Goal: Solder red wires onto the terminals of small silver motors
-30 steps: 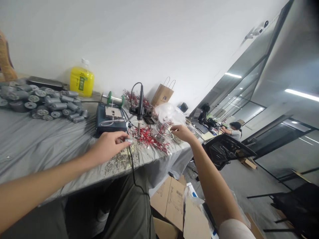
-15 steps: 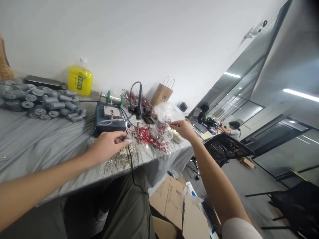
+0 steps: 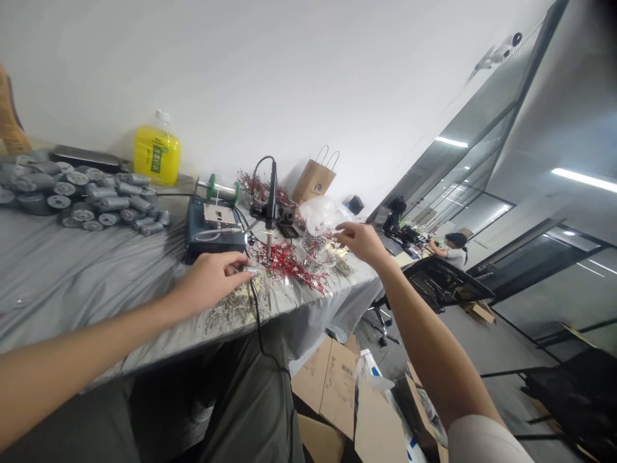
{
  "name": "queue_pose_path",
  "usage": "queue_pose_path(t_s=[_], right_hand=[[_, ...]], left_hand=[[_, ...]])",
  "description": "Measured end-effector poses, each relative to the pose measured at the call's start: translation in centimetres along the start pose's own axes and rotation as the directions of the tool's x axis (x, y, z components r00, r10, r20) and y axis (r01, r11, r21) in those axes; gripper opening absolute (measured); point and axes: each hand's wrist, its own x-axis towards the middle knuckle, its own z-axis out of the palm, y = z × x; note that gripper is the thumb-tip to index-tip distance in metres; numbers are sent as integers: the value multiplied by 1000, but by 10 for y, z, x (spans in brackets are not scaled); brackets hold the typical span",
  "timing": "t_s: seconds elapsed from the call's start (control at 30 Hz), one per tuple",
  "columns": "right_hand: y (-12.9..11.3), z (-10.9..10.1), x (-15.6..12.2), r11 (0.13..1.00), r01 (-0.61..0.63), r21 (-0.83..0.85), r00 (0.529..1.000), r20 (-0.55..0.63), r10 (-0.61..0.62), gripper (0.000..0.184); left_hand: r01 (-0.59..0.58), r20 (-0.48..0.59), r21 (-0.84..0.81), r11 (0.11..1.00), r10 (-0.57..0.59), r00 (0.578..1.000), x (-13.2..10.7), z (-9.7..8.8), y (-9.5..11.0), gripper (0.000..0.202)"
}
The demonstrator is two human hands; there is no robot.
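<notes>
My left hand [image 3: 209,280] grips a small silver cylindrical part [image 3: 249,270] between thumb and fingers, just above a heap of small metal pieces [image 3: 236,308] on the grey cloth. A black cable [image 3: 255,308] runs down from near that part over the table edge. My right hand [image 3: 364,243] hangs in the air with fingers extended, holding nothing visible, above a clear bowl [image 3: 318,251]. Next to the bowl lie red-wired metal parts [image 3: 284,263]. A crumpled plastic bag [image 3: 322,215] sits beyond my fingertips.
A blue soldering station [image 3: 214,231] and a black-stemmed stand [image 3: 272,193] stand close to my left hand. Several grey cylinders [image 3: 81,193] are heaped at the far left. Cardboard boxes [image 3: 332,386] lie below the table edge. A co-worker [image 3: 456,251] sits far off.
My right hand has drifted slightly right and away from the plastic bag, its fingers now more extended. My left hand keeps its hold on the silver part. The view has tilted slightly.
</notes>
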Motion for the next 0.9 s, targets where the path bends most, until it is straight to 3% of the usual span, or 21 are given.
queue_pose_path(t_s=[0.17,0.33,0.53,0.73,0.9], right_hand=[[-23,-8,-16,982,9,190,985,-173,24,32],[-57,-3,-65,954,134,269,927,-373,-25,16],[-86,35,-111,864,235,446,839,-541,51,9],[-91,73,-113,751,262,606,786,-585,198,10],[-78,95,-113,741,202,641,779,-563,275,12]], left_hand=[[1,-22,-70,998,-2,1000,0,-1,5,48],[3,27,-189,982,2,1000,1,2,5,44],[-5,107,-132,991,20,994,-1,3,3,33],[-132,126,38,991,126,984,-5,3,2,19],[-306,191,171,936,274,943,-9,13,-12,26]])
